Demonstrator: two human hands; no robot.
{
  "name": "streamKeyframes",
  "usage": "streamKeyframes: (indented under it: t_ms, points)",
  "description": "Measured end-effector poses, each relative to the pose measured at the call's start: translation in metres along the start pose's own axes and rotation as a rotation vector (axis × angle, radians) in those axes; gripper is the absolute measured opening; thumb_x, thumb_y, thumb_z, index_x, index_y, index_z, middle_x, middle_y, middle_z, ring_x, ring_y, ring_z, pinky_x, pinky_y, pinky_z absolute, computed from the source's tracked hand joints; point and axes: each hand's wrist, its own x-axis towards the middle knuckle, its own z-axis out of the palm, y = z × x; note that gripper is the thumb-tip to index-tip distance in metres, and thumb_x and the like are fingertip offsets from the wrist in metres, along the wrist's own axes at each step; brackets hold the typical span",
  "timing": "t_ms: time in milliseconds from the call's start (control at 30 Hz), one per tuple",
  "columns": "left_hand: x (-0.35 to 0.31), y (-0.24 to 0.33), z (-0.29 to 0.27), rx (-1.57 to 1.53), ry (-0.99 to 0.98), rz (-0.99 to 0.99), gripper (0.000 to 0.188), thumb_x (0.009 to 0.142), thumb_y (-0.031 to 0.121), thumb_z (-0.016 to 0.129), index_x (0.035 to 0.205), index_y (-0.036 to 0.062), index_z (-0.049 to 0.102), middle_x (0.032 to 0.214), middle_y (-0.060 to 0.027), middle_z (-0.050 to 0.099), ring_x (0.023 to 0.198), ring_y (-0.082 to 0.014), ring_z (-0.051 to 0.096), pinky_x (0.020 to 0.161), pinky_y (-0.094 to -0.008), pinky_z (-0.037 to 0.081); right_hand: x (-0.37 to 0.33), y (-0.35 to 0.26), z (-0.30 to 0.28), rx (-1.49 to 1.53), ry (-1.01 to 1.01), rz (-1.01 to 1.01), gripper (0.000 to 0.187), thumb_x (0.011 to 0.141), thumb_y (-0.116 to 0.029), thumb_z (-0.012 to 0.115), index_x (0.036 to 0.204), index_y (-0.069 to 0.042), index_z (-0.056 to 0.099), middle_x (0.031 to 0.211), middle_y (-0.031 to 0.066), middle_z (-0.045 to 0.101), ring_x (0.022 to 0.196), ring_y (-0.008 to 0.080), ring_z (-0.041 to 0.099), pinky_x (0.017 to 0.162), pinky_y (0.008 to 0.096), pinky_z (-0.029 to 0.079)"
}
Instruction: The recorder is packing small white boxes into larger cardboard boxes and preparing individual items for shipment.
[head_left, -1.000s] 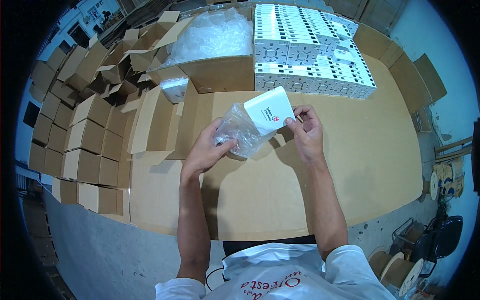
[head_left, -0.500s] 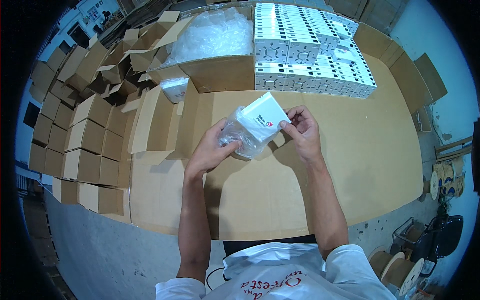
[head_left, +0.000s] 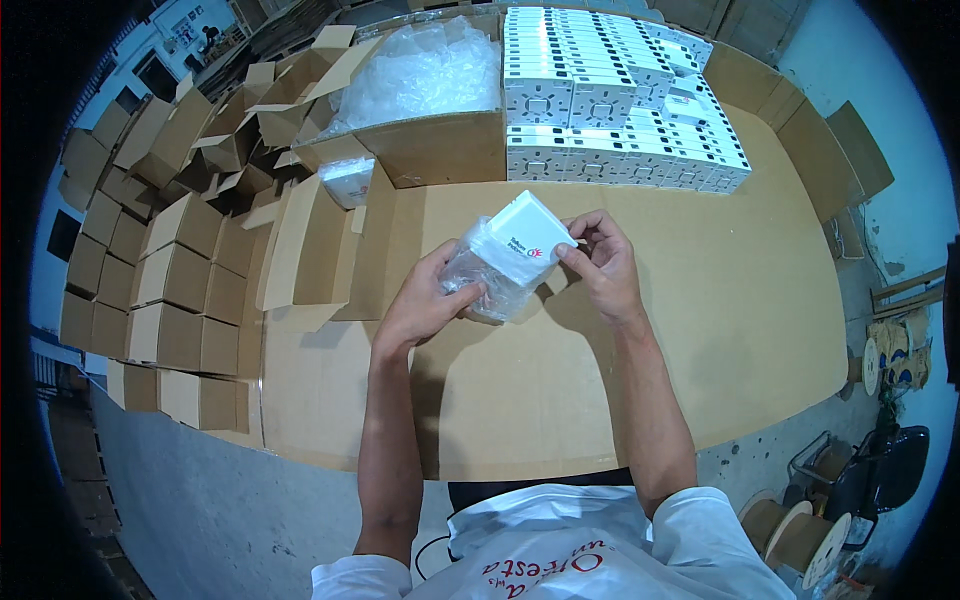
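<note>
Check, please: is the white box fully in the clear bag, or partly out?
Partly out. The lower part of the white box is in the clear bag; its upper part, at the right hand, shows bare.

A packing workshop, it seems; the tabletop (head_left: 740,330) is cardboard-covered; open boxes (head_left: 168,275) stand piled at the left; stacked white units (head_left: 603,98) and a carton (head_left: 445,150) of clear bags (head_left: 425,75) fill the far side; spools (head_left: 827,550) sit on the grey floor (head_left: 240,510).
</note>
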Motion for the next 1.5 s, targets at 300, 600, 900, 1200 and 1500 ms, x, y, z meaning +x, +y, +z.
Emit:
streamKeyframes:
  t_ms: [300,600,900,1200,1500]
  points:
    - [0.003,-0.003,0.002,-0.015,-0.001,0.099,0.045,0.088,0.006,0.071,0.130,-0.0011,0.055,0.114,-0.0097,0.065,0.103,-0.0172,0.062,0.086,-0.0340,0.055,0.001,0.000,-0.001,-0.060,-0.021,0.040,0.024,0.086,0.000,0.073,0.100,-0.006,0.055,0.100,0.0030,0.061,0.092,0.0095,0.059,0.080,0.0257,0.049]
    - [0.008,-0.005,0.012,-0.156,-0.011,0.098,0.046,0.092,0.021,0.074,0.130,-0.0001,0.059,0.114,-0.0090,0.068,0.104,-0.0159,0.062,0.094,-0.0343,0.049,-0.001,-0.001,0.001,-0.155,-0.035,0.145,0.021,0.086,-0.004,0.075,0.097,-0.006,0.057,0.090,-0.0007,0.059,0.080,0.0066,0.055,0.071,0.0233,0.046]
    - [0.025,-0.013,0.032,-0.594,0.064,0.173,0.033,0.098,0.014,0.065,0.126,-0.0016,0.059,0.115,-0.0086,0.068,0.100,-0.0125,0.064,0.088,-0.0309,0.053,0.000,-0.009,0.003,0.064,0.040,0.093,0.039,0.088,-0.007,0.075,0.121,-0.002,0.054,0.097,0.0036,0.063,0.090,0.0122,0.062,0.078,0.0279,0.054]
    - [0.028,-0.016,0.039,-0.530,0.068,0.251,0.032,0.102,0.018,0.060,0.127,-0.0013,0.059,0.114,-0.0080,0.068,0.103,-0.0117,0.063,0.093,-0.0309,0.051,-0.001,-0.007,0.011,0.038,0.035,0.221,0.025,0.091,-0.007,0.073,0.113,0.000,0.062,0.102,0.0089,0.071,0.091,0.0115,0.066,0.078,0.0272,0.055]
    - [0.032,-0.021,0.041,-0.519,0.157,0.244,0.037,0.108,0.030,0.049,0.127,0.0005,0.059,0.112,-0.0053,0.067,0.101,-0.0092,0.061,0.091,-0.0291,0.050,-0.002,-0.005,0.014,0.014,0.063,0.159,0.026,0.092,-0.009,0.072,0.114,-0.001,0.060,0.097,0.0073,0.071,0.086,0.0109,0.066,0.073,0.0268,0.054]
